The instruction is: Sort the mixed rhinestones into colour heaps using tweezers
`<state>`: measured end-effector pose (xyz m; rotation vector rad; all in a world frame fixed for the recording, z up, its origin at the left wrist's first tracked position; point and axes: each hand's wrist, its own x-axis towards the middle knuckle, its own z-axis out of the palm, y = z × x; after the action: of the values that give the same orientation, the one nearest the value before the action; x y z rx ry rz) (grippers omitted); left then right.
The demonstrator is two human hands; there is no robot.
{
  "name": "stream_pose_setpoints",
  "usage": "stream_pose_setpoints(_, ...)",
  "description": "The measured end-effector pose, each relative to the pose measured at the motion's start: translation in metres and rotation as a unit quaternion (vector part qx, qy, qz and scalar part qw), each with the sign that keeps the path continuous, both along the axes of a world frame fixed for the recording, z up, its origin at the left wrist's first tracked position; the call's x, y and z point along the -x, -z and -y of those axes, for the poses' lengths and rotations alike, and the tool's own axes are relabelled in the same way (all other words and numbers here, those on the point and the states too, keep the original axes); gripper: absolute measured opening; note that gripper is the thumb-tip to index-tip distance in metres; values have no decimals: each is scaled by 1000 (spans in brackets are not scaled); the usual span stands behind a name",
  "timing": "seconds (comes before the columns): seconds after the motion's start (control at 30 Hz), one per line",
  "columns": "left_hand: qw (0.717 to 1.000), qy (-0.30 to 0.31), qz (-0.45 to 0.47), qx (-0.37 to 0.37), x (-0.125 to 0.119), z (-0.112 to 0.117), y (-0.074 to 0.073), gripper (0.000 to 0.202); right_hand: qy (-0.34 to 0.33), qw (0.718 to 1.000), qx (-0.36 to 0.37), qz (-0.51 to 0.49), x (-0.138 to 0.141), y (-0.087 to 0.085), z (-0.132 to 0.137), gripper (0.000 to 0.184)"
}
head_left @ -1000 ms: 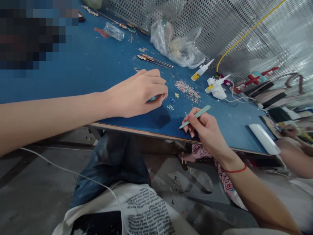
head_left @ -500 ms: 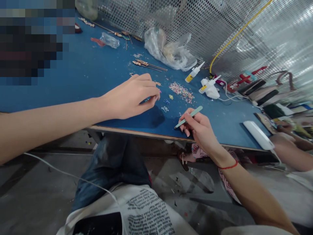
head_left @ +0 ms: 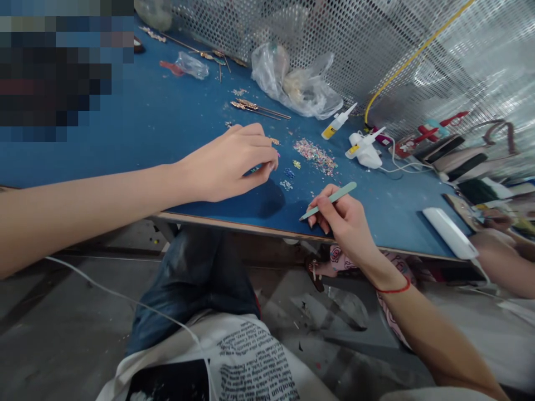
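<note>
My left hand point(head_left: 234, 164) hovers above the blue tabletop with its fingers curled and the thumb meeting the fingertips. A speck of pink shows at those fingertips, but I cannot make out what they hold. In my right hand point(head_left: 345, 217) is a pair of pale green tweezers point(head_left: 334, 197), gripped like a pen, its tip pointing down-left close to the table's front edge. Between the hands lie small heaps of blue beads point(head_left: 289, 173), pale beads point(head_left: 286, 185) and yellow-green beads point(head_left: 296, 164). Behind them spreads a larger pile of mixed pink beads point(head_left: 315, 156).
Metal hairpins point(head_left: 261, 108) lie beyond my left hand. Further back are a clear plastic bag point(head_left: 296, 83), two glue bottles point(head_left: 338, 122) and a perforated metal screen point(head_left: 221, 28). On the right, a white elongated device point(head_left: 449, 233) sits near another person's arm point(head_left: 501, 256).
The whole view has shifted slightly, so the table things appear a little further right. The tweezers have turned a little in my right hand. My left hand keeps its pinched pose.
</note>
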<state>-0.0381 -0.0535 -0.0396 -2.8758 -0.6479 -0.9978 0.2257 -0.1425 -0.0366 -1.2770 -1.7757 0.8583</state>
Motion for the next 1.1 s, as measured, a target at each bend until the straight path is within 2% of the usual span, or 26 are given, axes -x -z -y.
stream_pose_setpoints(0.17,1000,1,0,-2,0,1,0,28,-9,999,-39,34,4,0,2,41)
stream_pose_setpoints(0.47,1000,-1,-5,-1,1,0,0,28,-1,1000,-25,11,5,1,3,42)
stream_pose_setpoints(0.8,1000,0,-5,2,2,0,-1,32,42,999,0,-21,7,-1,3,48)
stream_pose_setpoints(1.1,1000,5,-1,6,0,1,-2,32,33,996,-54,60,5,3,8,41)
